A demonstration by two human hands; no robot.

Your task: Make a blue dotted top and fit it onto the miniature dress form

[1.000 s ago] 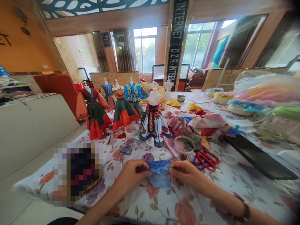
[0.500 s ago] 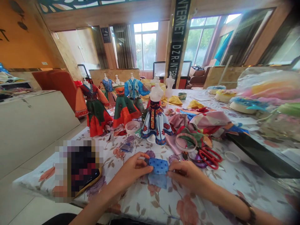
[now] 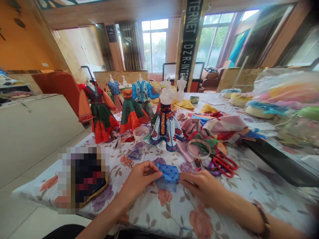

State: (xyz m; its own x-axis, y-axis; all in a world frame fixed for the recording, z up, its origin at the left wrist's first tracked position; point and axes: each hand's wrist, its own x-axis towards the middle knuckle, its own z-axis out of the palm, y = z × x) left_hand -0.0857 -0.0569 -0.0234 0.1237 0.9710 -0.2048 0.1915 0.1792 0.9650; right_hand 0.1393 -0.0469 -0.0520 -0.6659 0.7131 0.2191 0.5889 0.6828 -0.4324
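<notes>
A small piece of blue cloth [image 3: 167, 173] with dark star-like marks is held between my two hands, above the flowered tablecloth [image 3: 142, 212]. My left hand [image 3: 146, 174] pinches its left edge between thumb and fingers. At the right edge, the fingertips of my right hand [image 3: 196, 182] are closed on the same cloth. A paler, sheer layer hangs below the patterned part. Just behind the cloth stands a small white dress form [image 3: 166, 94] in a white, red and blue skirt [image 3: 166, 129].
Red-handled scissors [image 3: 225, 165] and a clear tape ring [image 3: 198, 149] lie to the right, before heaped fabric [image 3: 221, 127]. A phone [image 3: 91, 182], partly pixelated, lies left. Several dressed doll forms [image 3: 102, 116] stand behind. A long black object [image 3: 279, 162] is at the far right.
The patterned part of the blue cloth shows taller and the sheer layer below it shorter. Both hands still hold the cloth; my left hand's fingers have shifted slightly. The view has tilted a little.
</notes>
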